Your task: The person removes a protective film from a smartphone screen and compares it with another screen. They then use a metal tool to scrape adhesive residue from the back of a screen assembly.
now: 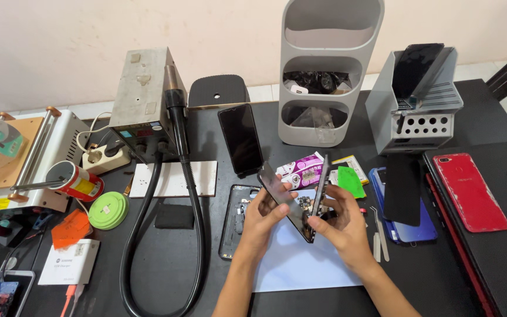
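Both hands meet just below the middle of the view, over a pale blue sheet (300, 261) lying on the dark bench (165, 276). The left hand (262, 220) has its grip closed on a dark glass screen panel (281, 199), thumb on top near the panel's upper end and fingers beneath, so the panel slants from about 10 o'clock down to 4 o'clock. The right hand (340, 226) has its grip closed on a thin phone frame (320, 186) held nearly on edge — it rises toward 12 o'clock from the fingers. The lower ends of the panel and the frame come together between the two hands; whether they actually touch I cannot tell.

At 9 o'clock from the left hand an opened phone body (234, 220) lies flat, its insides showing, partly under the sheet's corner. At 12 o'clock a black phone (240, 140) leans upright against a grey three-tier organiser (330, 70). Coloured packets (300, 170) and a green pad (350, 182) lie just behind the hands.

At 3 o'clock, tweezers (381, 235) lie beside a blue phone (412, 226) with a dark panel laid over it, and further out a red phone (469, 191) lies on a black mat. A grey tool holder (418, 111) stands at 1 o'clock with another dark screen propped in it.

At 10 o'clock stands a metal hot-air station (142, 100), its black hose (142, 246) looping down the bench — a green round tin (108, 210) lies beside it.
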`<move>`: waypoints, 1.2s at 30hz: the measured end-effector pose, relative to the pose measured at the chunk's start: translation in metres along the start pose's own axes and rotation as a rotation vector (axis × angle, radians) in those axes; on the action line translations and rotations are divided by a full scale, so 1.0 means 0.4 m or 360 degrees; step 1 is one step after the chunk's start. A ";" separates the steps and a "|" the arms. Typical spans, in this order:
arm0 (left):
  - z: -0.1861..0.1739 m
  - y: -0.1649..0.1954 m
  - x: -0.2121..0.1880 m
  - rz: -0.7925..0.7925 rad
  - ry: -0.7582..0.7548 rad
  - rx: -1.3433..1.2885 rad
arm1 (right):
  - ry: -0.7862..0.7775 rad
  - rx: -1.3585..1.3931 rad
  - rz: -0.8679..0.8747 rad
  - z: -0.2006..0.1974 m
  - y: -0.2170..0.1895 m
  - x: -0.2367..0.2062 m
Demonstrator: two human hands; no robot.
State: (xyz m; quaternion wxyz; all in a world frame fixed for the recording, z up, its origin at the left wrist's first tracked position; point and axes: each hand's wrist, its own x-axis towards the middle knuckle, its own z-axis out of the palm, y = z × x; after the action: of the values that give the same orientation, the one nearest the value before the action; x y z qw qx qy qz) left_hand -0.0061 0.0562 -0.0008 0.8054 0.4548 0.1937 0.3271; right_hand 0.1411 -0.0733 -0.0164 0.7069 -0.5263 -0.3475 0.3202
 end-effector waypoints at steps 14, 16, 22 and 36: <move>-0.011 0.005 0.007 0.0132 0.0369 -0.0230 | 0.0224 0.0419 0.0084 -0.020 -0.039 0.013; -0.013 0.004 0.008 0.0154 0.0413 -0.0238 | 0.0226 0.0457 0.0121 -0.019 -0.047 0.015; -0.010 -0.002 0.009 0.0211 0.0435 -0.0351 | 0.0269 0.0533 0.0122 -0.003 -0.069 0.015; -0.003 0.003 0.007 0.0146 0.0327 -0.0291 | 0.0187 0.0537 0.0070 -0.015 -0.040 0.012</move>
State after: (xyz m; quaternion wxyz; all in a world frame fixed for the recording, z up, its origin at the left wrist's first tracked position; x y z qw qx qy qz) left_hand -0.0052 0.0593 -0.0003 0.8037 0.3519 0.2235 0.4246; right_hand 0.1499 -0.0764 -0.0016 0.7972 -0.4255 -0.2354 0.3579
